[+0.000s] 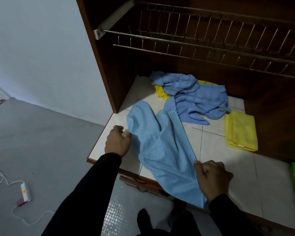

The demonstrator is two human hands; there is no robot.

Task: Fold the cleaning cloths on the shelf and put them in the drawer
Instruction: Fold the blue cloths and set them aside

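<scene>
- Two hands work one light blue cleaning cloth (162,147) in the head view, and it lies rumpled across the front of the white tiled shelf (216,143), its lower end drooping over the shelf's front edge.
- The left hand (117,142) pinches the cloth's left edge, fingers curled on the fabric near the shelf's front left corner.
- The right hand (211,176) grips the cloth's right edge at the shelf's front, knuckles up.
- Behind this cloth, toward the back of the shelf, a darker blue cloth (194,97) sits in a crumpled heap over a yellow cloth (159,92) that shows only at its rims.
- To the right of the heap a folded yellow cloth (240,132) rests flat on the shelf.
- Under the shelf's front edge a wooden drawer (140,183) with a handle shows, partly hidden by the hanging cloth.
- Above the shelf hangs a wire dish rack (211,46).
- Handling, as a judgement: the cloth looks thin, light and limp, so it will sag and crease wherever unsupported; it is not fragile and should not slip from a pinch.
- Best hold: two neighbouring corners, pulled taut and laid flat on the shelf before folding.
</scene>
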